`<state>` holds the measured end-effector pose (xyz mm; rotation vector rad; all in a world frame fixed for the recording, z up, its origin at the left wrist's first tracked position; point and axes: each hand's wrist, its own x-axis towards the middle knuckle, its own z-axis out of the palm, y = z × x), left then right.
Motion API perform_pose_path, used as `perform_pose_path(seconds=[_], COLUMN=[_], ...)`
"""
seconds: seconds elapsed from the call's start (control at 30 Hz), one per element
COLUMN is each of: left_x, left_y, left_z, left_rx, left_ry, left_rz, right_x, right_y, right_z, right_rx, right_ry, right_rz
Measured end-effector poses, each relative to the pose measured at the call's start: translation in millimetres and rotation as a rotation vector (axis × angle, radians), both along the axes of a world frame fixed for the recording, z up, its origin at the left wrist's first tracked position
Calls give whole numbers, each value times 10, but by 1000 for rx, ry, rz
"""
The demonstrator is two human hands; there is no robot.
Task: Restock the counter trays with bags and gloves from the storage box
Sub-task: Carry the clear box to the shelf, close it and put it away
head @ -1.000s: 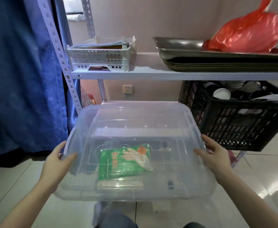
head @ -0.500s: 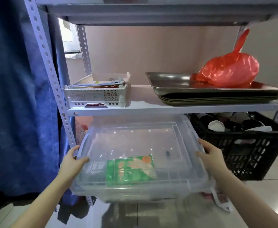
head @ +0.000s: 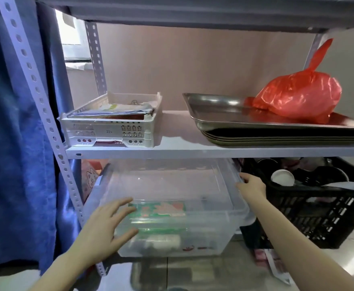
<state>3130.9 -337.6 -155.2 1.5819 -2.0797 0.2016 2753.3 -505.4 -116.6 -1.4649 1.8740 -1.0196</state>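
Observation:
A clear plastic storage box [head: 192, 185] with its lid on sits on the bottom level of a metal rack, mostly under the middle shelf. A green packet of gloves [head: 159, 211] shows through the lid near the front. My left hand [head: 106, 223] lies flat with spread fingers against the box's front left corner. My right hand [head: 251, 184] touches the lid's right rim further back, fingers resting on the edge.
The white middle shelf [head: 176, 151] carries a white perforated basket [head: 111, 127] of papers and stacked steel trays [head: 276, 129] with a red plastic bag [head: 297, 97]. A black crate [head: 318, 206] of cups stands right of the box. A blue curtain [head: 14, 143] hangs left.
The box has gone forward from my lap height into the rack's bottom level. My left hand left the side rim and now lies flat on the front corner; my right hand slid back along the lid.

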Motion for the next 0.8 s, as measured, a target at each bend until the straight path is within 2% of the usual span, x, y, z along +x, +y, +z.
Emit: perform_pose_path(seconds=[0.07, 0.13, 0.2, 0.33, 0.43, 0.5, 0.63, 0.8], left_x=[-63, -84, -99, -212, -351, -397, -437, -525], left_y=[-15, -88, -161, -295, -400, -458, -596, -787], left_z=[-83, -105, -98, -13, 101, 148, 176, 124], left_rx=[-46, -74, -68, -40, -25, -26, -16, -60], left_ry=[-147, -205, -177, -131, -151, -163, -184, -82], left_rz=[19, 71, 118, 182, 202, 214, 238, 407], right_x=[1, -14, -16, 100, 168, 183, 258, 461], right_y=[-25, -2, 84, 433, 599, 571, 429, 308], right_z=[-12, -8, -5, -81, -193, -234, -211, -198], right_rx=[-20, -70, -169, -476, -540, -591, -575, -559], right_ry=[50, 76, 126, 414, 573, 664, 663, 674], right_rz=[13, 34, 107, 361, 524, 522, 423, 383])
